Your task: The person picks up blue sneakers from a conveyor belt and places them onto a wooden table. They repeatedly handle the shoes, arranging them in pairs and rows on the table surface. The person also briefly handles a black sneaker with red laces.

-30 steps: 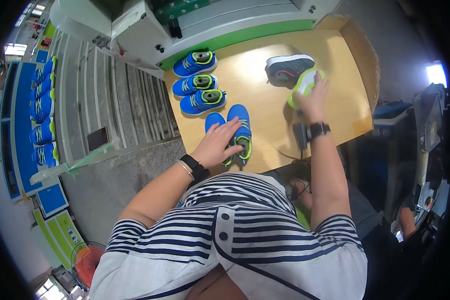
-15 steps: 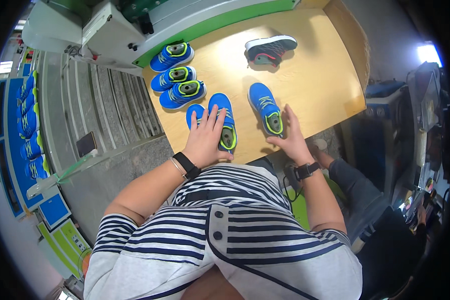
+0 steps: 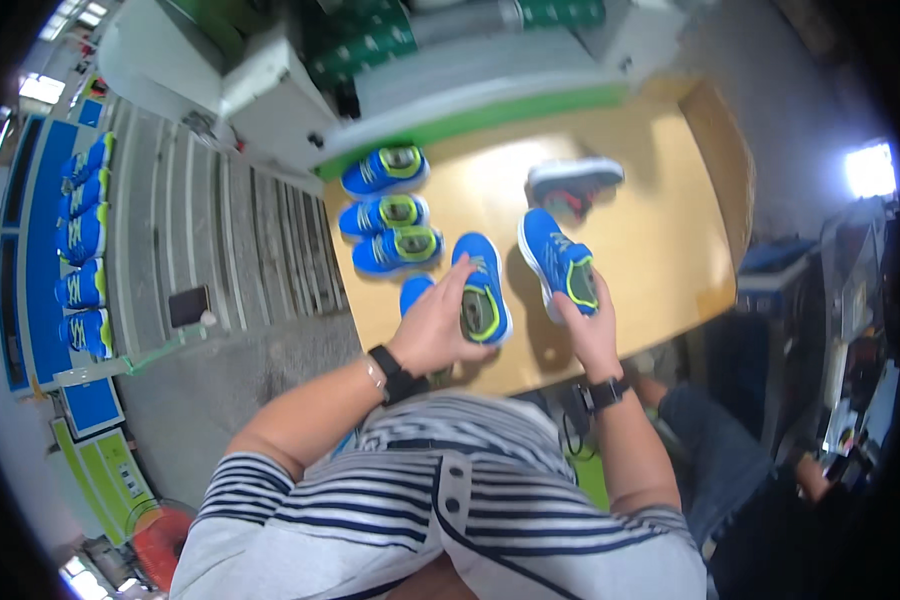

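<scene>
My left hand (image 3: 432, 325) grips a blue shoe with a lime-green lining (image 3: 482, 287) at its heel, lifted a little over the wooden table (image 3: 660, 230). My right hand (image 3: 585, 330) holds the heel of a second blue shoe (image 3: 558, 262), toe pointing away from me. Another blue shoe (image 3: 415, 292) lies partly hidden under my left hand. Three more blue shoes (image 3: 390, 212) lie in a column at the table's left edge. A grey shoe with a white sole (image 3: 573, 181) sits at the far middle of the table.
A roller conveyor (image 3: 220, 240) runs along the left of the table. A blue rack with several blue shoes (image 3: 82, 240) stands at the far left. Grey and green machinery (image 3: 420, 50) rises behind the table. Another person's leg in jeans (image 3: 705, 440) is at the lower right.
My right hand came back from the grey shoe at the far side and took a blue shoe. Both hands now hold blue shoes side by side, raised nearer to me.
</scene>
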Demonstrator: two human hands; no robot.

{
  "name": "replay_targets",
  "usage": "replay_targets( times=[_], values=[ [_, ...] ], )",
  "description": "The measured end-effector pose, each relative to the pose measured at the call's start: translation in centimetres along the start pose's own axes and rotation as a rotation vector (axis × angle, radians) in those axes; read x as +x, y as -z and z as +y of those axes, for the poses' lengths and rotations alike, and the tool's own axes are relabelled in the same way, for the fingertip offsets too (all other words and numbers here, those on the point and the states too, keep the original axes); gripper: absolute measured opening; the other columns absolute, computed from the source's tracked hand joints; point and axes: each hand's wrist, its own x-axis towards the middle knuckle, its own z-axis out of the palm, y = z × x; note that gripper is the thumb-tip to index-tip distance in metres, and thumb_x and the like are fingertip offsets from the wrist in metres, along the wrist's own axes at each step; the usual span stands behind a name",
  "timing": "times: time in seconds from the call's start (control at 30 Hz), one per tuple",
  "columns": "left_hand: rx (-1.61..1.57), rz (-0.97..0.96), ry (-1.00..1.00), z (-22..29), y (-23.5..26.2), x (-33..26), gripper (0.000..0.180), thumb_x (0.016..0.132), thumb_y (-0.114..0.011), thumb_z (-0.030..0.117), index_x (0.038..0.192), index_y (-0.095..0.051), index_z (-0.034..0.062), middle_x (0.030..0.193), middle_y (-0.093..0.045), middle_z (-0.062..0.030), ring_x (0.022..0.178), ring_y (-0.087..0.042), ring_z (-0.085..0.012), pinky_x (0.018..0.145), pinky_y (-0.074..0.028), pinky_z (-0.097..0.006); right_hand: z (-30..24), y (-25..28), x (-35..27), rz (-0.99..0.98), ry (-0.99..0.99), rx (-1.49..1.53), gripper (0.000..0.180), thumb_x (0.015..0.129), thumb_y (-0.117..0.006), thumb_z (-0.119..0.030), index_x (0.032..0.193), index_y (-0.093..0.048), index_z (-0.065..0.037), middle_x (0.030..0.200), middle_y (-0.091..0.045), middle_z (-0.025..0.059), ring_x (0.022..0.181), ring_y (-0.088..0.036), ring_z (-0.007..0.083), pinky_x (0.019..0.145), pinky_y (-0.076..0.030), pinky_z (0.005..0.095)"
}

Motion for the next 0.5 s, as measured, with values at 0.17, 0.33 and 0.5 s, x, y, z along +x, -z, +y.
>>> replay_targets(
  times=[0.17, 0.33, 0.5],
  values=[
    [0.153, 0.325, -0.21, 3.9, 12.7, 5.2, 0.117, 0.065, -0.091, 0.032, 0.153, -0.024, -0.0056, 0.153, -0.038, -0.0293, 0.141, -0.042, -0.0407, 0.119, -0.034, -0.041, -13.8, -1.9, 9.7, 0.109, 0.409, -0.053, 0.068, 0.086, -0.081, -0.023, 0.14, -0.047, -0.001, 0.125, -0.059, 0.0134, 0.115, -0.058, 0.0217, 0.1, -0.047, 0.0352],
    [0.323, 0.478, -0.245, 5.5, 25.5, 15.0, 0.106, 0.068, -0.087, 0.028, 0.152, -0.031, -0.0045, 0.144, -0.048, -0.0261, 0.134, -0.05, -0.0344, 0.113, -0.039, -0.037, -23.6, -4.3, 24.7, 0.331, 0.816, -0.286, 0.077, 0.086, -0.079, -0.039, 0.144, -0.046, -0.001, 0.125, -0.064, 0.0265, 0.116, -0.064, 0.0364, 0.101, -0.047, 0.0403],
    [0.104, 0.412, -0.036, 2.0, 29.3, 20.3, 0.107, 0.08, -0.082, 0.044, 0.154, -0.025, -0.0097, 0.148, -0.045, -0.0312, 0.137, -0.049, -0.0376, 0.112, -0.04, -0.039, -24.1, -5.9, 30.3, 0.172, 0.569, -0.701, 0.065, 0.097, -0.06, -0.04, 0.154, -0.04, -0.016, 0.121, -0.068, 0.0239, 0.116, -0.064, 0.0389, 0.1, -0.047, 0.0478]
  ],
)
